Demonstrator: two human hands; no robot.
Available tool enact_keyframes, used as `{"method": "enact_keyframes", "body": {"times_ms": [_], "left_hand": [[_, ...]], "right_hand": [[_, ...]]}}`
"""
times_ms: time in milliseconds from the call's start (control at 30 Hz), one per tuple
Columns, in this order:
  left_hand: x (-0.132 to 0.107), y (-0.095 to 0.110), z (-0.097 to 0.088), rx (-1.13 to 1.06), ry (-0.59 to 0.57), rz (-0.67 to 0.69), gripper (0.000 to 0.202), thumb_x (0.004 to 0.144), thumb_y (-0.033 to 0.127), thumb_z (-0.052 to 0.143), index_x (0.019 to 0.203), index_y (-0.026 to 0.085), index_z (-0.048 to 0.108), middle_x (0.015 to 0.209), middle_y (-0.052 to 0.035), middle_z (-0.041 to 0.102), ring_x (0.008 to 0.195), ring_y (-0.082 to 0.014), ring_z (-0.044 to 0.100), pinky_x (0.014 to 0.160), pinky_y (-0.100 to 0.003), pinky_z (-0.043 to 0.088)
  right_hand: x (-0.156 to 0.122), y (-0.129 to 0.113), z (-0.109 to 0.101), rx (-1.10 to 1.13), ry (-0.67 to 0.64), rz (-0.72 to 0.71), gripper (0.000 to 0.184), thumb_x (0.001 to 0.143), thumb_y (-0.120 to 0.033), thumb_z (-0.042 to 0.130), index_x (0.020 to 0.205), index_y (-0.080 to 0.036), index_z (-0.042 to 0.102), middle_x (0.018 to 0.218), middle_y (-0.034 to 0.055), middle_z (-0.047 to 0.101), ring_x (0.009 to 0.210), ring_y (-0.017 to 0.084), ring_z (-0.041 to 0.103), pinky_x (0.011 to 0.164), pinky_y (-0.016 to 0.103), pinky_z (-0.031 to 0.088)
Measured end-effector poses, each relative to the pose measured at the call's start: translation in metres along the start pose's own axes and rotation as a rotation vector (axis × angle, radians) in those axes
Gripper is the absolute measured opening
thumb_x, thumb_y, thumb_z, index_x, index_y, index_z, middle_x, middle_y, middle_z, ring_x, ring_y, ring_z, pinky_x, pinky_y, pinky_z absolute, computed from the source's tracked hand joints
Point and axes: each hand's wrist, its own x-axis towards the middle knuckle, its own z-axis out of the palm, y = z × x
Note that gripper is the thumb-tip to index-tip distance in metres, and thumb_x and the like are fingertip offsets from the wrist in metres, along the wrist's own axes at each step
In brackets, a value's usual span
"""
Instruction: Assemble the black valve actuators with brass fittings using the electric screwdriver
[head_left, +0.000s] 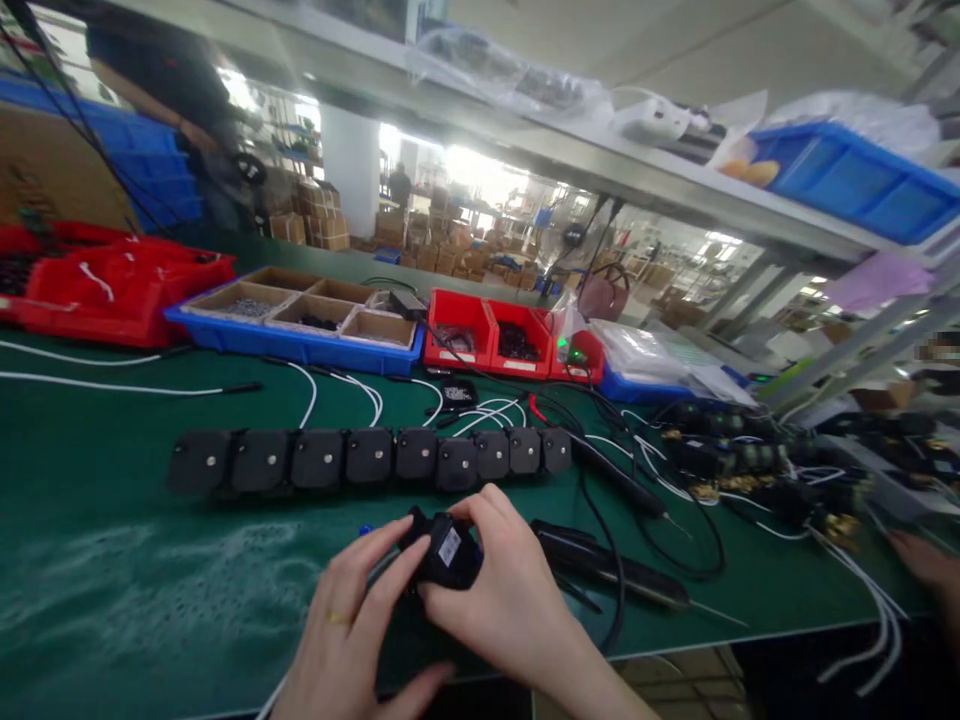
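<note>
A small black housing with a white code label (449, 548) is held between my two hands, just above the green mat. My left hand (360, 600), with a ring on one finger, pinches its left end. My right hand (510, 590) grips its right side between thumb and fingers. A white cable (271, 698) comes out under my left hand. Right behind my hands runs a row of several square black housings (369, 457), each with a round silver spot. To the right of my right hand lies a black electric screwdriver (622, 572), its thin bit pointing right.
Another black screwdriver (622, 478) lies farther back among dark cords. Behind the row stand a blue divided tray (300, 345) and red bins (487, 355). Black parts with white cables (735, 460) pile up at right, near another person's hand (926, 560). A shelf (570, 130) hangs overhead.
</note>
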Motion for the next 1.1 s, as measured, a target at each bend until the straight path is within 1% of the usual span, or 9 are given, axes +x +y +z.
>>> {"method": "enact_keyframes", "body": {"times_ms": [100,200,300,433,500,667,867,967,1100], "left_hand": [[0.014,-0.01,0.019,0.016,0.079,-0.018,0.076,0.087,0.009,0.062,0.153,0.034,0.036,0.153,-0.0095,0.05,0.141,-0.033,0.051,0.116,-0.053,0.047],[0.022,-0.018,0.021,-0.094,0.098,-0.018,0.062,0.088,0.012,0.059,0.146,0.031,0.044,0.144,-0.0087,0.058,0.135,-0.0286,0.058,0.113,-0.046,0.051],[0.029,-0.022,0.006,-0.253,0.001,-0.072,0.062,0.081,0.015,0.064,0.14,0.03,0.052,0.14,-0.0071,0.063,0.129,-0.0289,0.062,0.111,-0.043,0.052],[0.038,-0.02,-0.018,-0.541,-0.204,-0.227,0.073,0.066,0.006,0.061,0.135,0.032,0.057,0.14,-0.0033,0.065,0.131,-0.0276,0.062,0.11,-0.038,0.053],[0.039,-0.019,-0.025,-0.627,-0.27,-0.269,0.078,0.061,0.003,0.056,0.132,0.032,0.059,0.142,-0.0022,0.063,0.135,-0.0276,0.06,0.112,-0.038,0.051],[0.033,-0.018,-0.028,-0.592,-0.315,-0.267,0.086,0.057,-0.002,0.052,0.134,0.035,0.057,0.148,-0.0013,0.059,0.143,-0.0285,0.052,0.123,-0.046,0.039],[0.039,-0.01,-0.027,-0.552,-0.352,-0.24,0.084,0.062,-0.001,0.053,0.137,0.037,0.055,0.148,0.0002,0.058,0.142,-0.0253,0.053,0.122,-0.044,0.04],[0.044,-0.006,-0.033,-0.531,-0.393,-0.239,0.078,0.067,0.001,0.059,0.137,0.035,0.056,0.147,-0.0017,0.06,0.139,-0.0257,0.056,0.12,-0.042,0.043],[0.054,-0.005,-0.048,-0.501,-0.47,-0.246,0.072,0.07,0.006,0.066,0.137,0.03,0.061,0.143,-0.0048,0.065,0.139,-0.029,0.057,0.12,-0.046,0.043]], "right_hand": [[-0.004,0.002,0.011,0.085,0.112,-0.008,0.023,0.069,-0.024,0.07,0.091,-0.017,0.067,0.093,0.0064,0.06,0.092,0.027,0.062,0.082,0.042,0.052],[-0.013,0.008,0.014,0.223,0.162,-0.045,0.033,0.074,-0.023,0.07,0.106,-0.02,0.071,0.099,0.0059,0.063,0.094,0.024,0.063,0.084,0.038,0.054],[-0.023,0.021,0.012,0.344,0.157,-0.122,0.037,0.077,-0.016,0.07,0.112,-0.027,0.072,0.103,0.003,0.067,0.096,0.02,0.065,0.082,0.03,0.055],[-0.035,0.034,0.019,0.472,0.148,-0.227,0.076,0.066,-0.001,0.072,0.13,-0.042,0.065,0.113,-0.0021,0.065,0.092,0.014,0.064,0.076,0.021,0.056],[-0.04,0.037,0.027,0.518,0.169,-0.222,0.087,0.064,0.003,0.069,0.135,-0.047,0.061,0.115,-0.0025,0.063,0.088,0.013,0.063,0.074,0.019,0.056],[-0.046,0.041,0.035,0.523,0.143,-0.185,0.091,0.063,0.006,0.072,0.134,-0.05,0.061,0.113,-0.0035,0.062,0.089,0.013,0.062,0.079,0.019,0.056],[-0.052,0.055,0.041,0.584,0.141,-0.123,0.085,0.066,0.003,0.076,0.133,-0.047,0.062,0.115,-0.0037,0.059,0.091,0.012,0.061,0.079,0.019,0.054],[-0.052,0.055,0.041,0.57,0.153,-0.153,0.083,0.067,0.0,0.078,0.133,-0.046,0.062,0.115,-0.0038,0.06,0.093,0.012,0.062,0.079,0.018,0.055],[-0.047,0.05,0.032,0.52,0.147,-0.225,0.076,0.07,-0.006,0.083,0.132,-0.046,0.062,0.129,-0.002,0.063,0.115,0.017,0.066,0.096,0.024,0.057]]}}
